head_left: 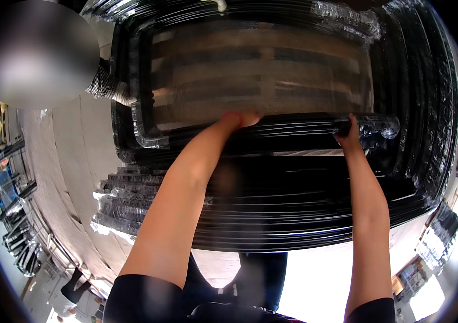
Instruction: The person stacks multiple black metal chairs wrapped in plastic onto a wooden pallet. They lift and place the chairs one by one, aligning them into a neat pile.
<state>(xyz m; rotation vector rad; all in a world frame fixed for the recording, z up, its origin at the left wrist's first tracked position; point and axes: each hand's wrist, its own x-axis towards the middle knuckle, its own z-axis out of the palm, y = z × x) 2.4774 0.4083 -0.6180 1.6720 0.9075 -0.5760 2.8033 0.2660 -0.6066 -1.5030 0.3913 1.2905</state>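
Long glossy black bars lie in a bundle (299, 128), its right end wrapped in clear plastic film. My right hand (349, 134) grips this bundle near that end, thumb up along its top edge. My left hand (247, 117), with a red band at the wrist, reaches over the bundle's far edge near its middle; its fingers are partly hidden. Closer to my body, several more black bars (277, 215) lie side by side, with film around their left ends. Beyond my hands, a brown slatted surface (261, 64) shows inside a border of film-wrapped black pieces.
At the left edge of the stack, a co-worker's pale gloved hand (125, 97) with a checkered sleeve touches the black pieces. A whitish shape (218, 4) shows at the top edge. Wrapped black pieces (417, 102) curve along the right. A rack (5, 183) stands far left.
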